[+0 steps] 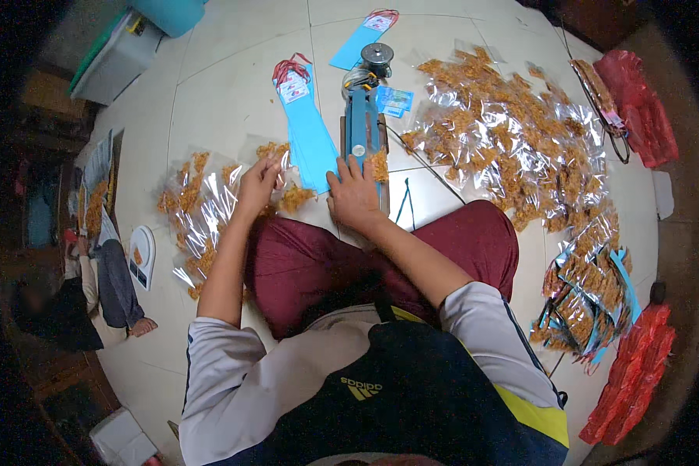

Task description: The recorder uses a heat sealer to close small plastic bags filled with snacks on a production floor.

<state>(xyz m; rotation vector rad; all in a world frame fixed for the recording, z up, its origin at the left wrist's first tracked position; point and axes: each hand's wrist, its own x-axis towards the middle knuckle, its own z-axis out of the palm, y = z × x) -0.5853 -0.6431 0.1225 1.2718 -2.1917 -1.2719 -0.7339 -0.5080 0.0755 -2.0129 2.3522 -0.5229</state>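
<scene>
My left hand (pixel 260 182) pinches the edge of a clear plastic bag of orange-brown snack (pixel 294 198), left of the blue strips. My right hand (pixel 354 192) lies palm down, fingers spread, over the near end of a blue impulse sealer (pixel 358 125). Beside its fingertips, a small clear bag of snack (pixel 379 166) rests on the sealer. Light-blue card strips (pixel 311 137) with red ribbon loops and printed labels lie fanned out between the hands. More snack bags (pixel 201 215) lie near my left forearm. What lies under my right palm is hidden.
A big heap of bagged snack (pixel 507 140) spreads at the right, with blue-strip bundles (pixel 588 291) nearer. Beyond the sealer stand a metal-lidded jar (pixel 377 58) and more blue strips (pixel 352 46). Red bags (pixel 629 373) lie far right. Another person (pixel 113 279) sits left by a white scale (pixel 143 256).
</scene>
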